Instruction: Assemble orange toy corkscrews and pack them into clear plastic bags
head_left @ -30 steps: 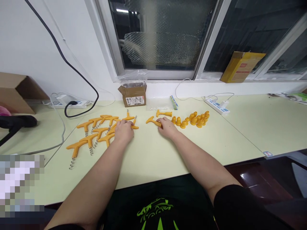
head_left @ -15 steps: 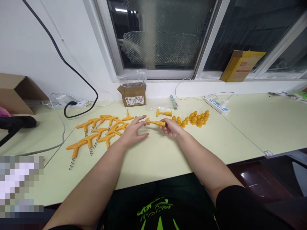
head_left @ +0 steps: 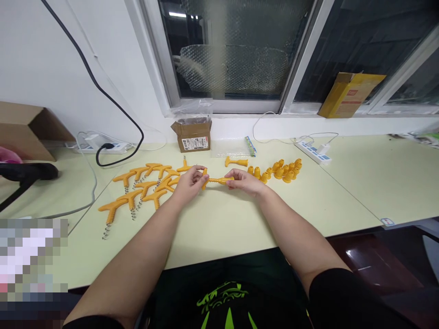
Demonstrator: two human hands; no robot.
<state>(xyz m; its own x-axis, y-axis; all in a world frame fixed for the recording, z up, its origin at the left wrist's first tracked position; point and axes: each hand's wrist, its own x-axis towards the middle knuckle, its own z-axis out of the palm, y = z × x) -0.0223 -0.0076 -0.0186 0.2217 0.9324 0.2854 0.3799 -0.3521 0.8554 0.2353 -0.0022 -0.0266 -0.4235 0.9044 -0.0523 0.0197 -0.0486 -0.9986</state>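
Between my two hands a yellow corkscrew lies sideways above the table, its metal spiral hidden inside a yellow sleeve. My left hand is closed on its T-shaped handle. Thumb and fingers of my right hand pinch the sleeve at the other end. Just beyond them rests another yellow corkscrew with its sleeve on. Left of my hands lie several yellow corkscrews with bare spirals. To the right stand several loose yellow sleeves in a group.
A small open cardboard box stands by the wall, next to a clear plastic bag. Power strips lie at the back right and back left, with cables. A black cable hangs at the left. A yellow carton leans on the window.
My left hand has gone from open beside the handle to closed on it. The corkscrew has turned so its handle stands more upright, and my right-hand fingers have shifted on the sleeve.
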